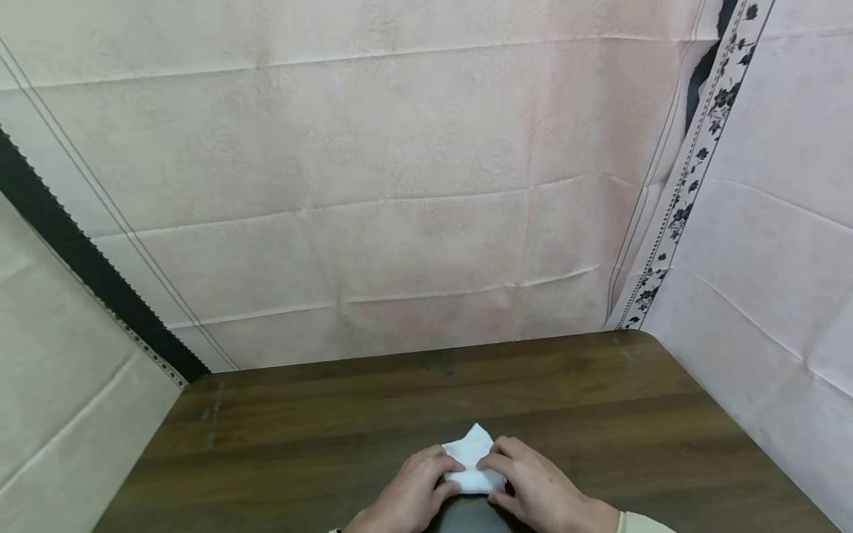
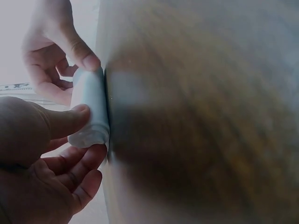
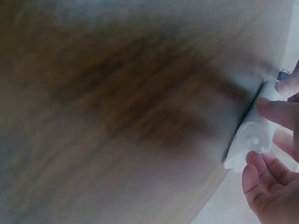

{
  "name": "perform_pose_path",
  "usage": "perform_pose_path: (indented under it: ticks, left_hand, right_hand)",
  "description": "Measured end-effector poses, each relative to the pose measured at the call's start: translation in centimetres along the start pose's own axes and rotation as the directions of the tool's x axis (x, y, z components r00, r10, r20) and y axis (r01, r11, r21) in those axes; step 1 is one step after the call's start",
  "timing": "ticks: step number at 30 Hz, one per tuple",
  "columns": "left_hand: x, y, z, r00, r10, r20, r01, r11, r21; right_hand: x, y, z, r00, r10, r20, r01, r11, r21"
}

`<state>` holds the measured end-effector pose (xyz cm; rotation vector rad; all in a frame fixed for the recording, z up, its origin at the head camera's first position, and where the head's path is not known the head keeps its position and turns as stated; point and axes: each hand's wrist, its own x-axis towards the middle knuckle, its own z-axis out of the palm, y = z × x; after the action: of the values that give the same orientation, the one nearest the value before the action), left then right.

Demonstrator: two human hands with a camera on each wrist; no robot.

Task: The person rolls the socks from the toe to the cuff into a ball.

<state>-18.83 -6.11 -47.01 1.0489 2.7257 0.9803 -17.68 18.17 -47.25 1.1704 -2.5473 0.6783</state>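
A small white cloth (image 1: pixel 471 450), rolled up, lies on the wooden table near its front edge. One pointed corner of it spreads flat away from the person. My left hand (image 1: pixel 415 490) grips the left end of the roll between thumb and fingers. At the other end, the thumb and fingers of my right hand (image 1: pixel 541 487) hold it too. Coiled layers show at the end of the cloth (image 3: pixel 254 135) in the right wrist view. The left wrist view has both thumbs lying along the cloth (image 2: pixel 92 98), and the undersides of the fingers are partly hidden.
The brown wooden table (image 1: pixel 320 429) has pale scuff marks at its far left. Creased light fabric sheets (image 1: pixel 400 185) hang behind it and on both sides. A black strip (image 1: pixel 87 259) shows at the left corner, and a floral border (image 1: pixel 693 170) runs down the right corner.
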Motion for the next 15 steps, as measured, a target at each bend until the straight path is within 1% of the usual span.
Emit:
perform_pose_path:
  ticks: [4,7,10,12,15]
  left_hand:
    - [0.2,-0.1,-0.1,1.000,-0.015,0.001,0.015,1.000,0.006]
    - [0.2,-0.1,-0.2,0.999,-0.046,0.022,0.047,0.999,-0.017]
    - [0.1,-0.1,-0.1,0.996,-0.077,0.042,0.079,0.996,-0.044]
    - [0.1,-0.1,0.0,0.997,-0.070,0.027,0.071,0.997,-0.034]
    - [0.1,-0.1,0.0,0.999,-0.037,-0.021,0.037,0.999,0.001]
  right_hand:
    - [0.1,0.4,0.3,0.999,-0.038,-0.015,0.038,0.999,-0.006]
    - [0.1,0.6,0.5,0.996,-0.086,-0.034,0.086,0.996,-0.001]
    - [-0.1,0.8,0.8,0.992,-0.121,-0.030,0.121,0.992,0.024]
    - [-0.1,1.0,0.9,0.991,-0.130,-0.024,0.131,0.991,0.028]
    - [0.0,1.2,0.9,0.989,-0.143,-0.027,0.143,0.990,0.010]
